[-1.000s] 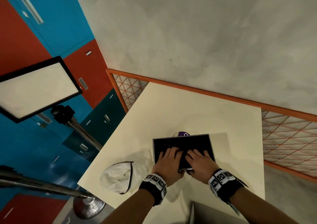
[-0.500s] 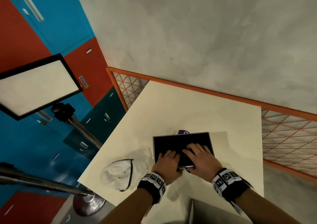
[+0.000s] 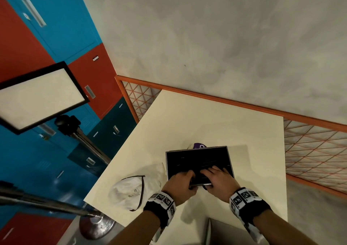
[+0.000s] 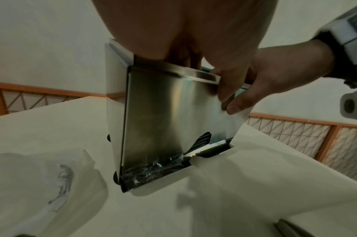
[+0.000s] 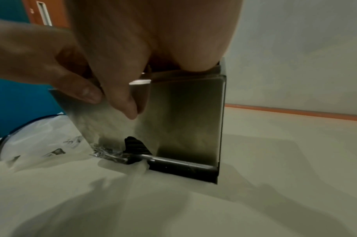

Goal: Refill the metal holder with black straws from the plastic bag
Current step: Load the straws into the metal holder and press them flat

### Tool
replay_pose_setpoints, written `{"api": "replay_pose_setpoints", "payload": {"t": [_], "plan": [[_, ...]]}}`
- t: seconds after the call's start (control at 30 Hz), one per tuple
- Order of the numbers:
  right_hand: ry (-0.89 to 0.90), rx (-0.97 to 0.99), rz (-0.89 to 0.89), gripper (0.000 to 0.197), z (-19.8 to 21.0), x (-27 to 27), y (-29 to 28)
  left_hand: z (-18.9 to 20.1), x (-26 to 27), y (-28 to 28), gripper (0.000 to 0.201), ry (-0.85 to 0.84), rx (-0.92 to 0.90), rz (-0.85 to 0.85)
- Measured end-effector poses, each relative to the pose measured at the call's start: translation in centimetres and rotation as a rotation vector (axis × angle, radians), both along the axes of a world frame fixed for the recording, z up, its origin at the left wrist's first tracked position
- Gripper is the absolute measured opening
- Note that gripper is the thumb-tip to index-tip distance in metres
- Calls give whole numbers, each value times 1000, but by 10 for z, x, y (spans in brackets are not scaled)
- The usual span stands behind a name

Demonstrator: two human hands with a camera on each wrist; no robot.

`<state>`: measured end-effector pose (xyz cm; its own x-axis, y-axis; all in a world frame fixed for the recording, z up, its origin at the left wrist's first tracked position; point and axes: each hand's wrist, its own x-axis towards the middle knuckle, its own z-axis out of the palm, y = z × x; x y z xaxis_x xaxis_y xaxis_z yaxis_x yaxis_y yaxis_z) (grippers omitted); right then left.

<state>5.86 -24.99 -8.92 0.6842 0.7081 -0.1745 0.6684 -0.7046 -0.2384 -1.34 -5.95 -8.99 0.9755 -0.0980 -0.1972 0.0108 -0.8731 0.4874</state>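
Note:
The metal holder (image 3: 228, 157) stands near the table's front edge with its top uncovered, filled with black straws (image 3: 195, 160). My left hand (image 3: 181, 182) grips its near rim, fingers curled over the edge and thumb on the front wall. My right hand (image 3: 218, 178) lies beside it with fingers spread on the straws and thumb on the front wall (image 5: 183, 120). In both wrist views, straw ends (image 4: 202, 141) show in the slot at the holder's foot. The crumpled plastic bag (image 3: 129, 192) lies left of the holder.
A purple object (image 3: 199, 145) peeks out behind the holder. A grey metal piece (image 3: 225, 233) sits at the table's near edge. A light panel on a stand (image 3: 37, 96) is off the table's left side. An orange railing (image 3: 309, 151) runs behind and to the right.
My left fingers have drawn back from the straws and curled over the holder's near rim. The right hand stays spread on the straws, shifted slightly right.

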Motion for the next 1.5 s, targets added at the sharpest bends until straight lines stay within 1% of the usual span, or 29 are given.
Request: {"api": "replay_pose_setpoints", "payload": {"t": [0.07,0.13,0.23,0.33,0.4,0.5,0.6,0.73,0.83,1.0,1.1,1.17,1.4,1.5], "plan": [[28,40,3,51,1,0,-4,-2,0,-1,32,15,34,-10],[31,65,23,49,2,0,-7,-4,0,-3,35,24,58,-9],[-15,101,66,46,7,-4,-11,-4,2,-3,39,36,56,17],[-57,126,66,38,10,-10,-8,-4,4,-3,39,40,34,41],[-16,82,76,34,11,-13,-4,-3,5,-4,42,44,21,46],[51,-56,110,41,11,-15,3,-5,6,-3,47,34,-11,45],[93,-124,79,44,14,-10,10,-4,5,-4,44,66,-11,55],[161,-188,59,48,14,-7,14,-3,4,-3,37,111,38,58],[186,-187,20,53,14,-8,12,-4,5,-4,37,134,67,43],[233,-124,-45,62,19,-8,9,-6,5,-7,35,180,90,57],[285,-67,-67,58,25,-5,8,-4,6,-8,37,193,83,78],[305,-63,-56,55,28,-6,8,-4,8,-7,38,198,67,89],[341,-237,12,49,34,-7,22,-2,5,-8,42,193,-16,119],[344,-258,10,47,30,-6,26,-4,5,-8,41,182,-25,130]]}}
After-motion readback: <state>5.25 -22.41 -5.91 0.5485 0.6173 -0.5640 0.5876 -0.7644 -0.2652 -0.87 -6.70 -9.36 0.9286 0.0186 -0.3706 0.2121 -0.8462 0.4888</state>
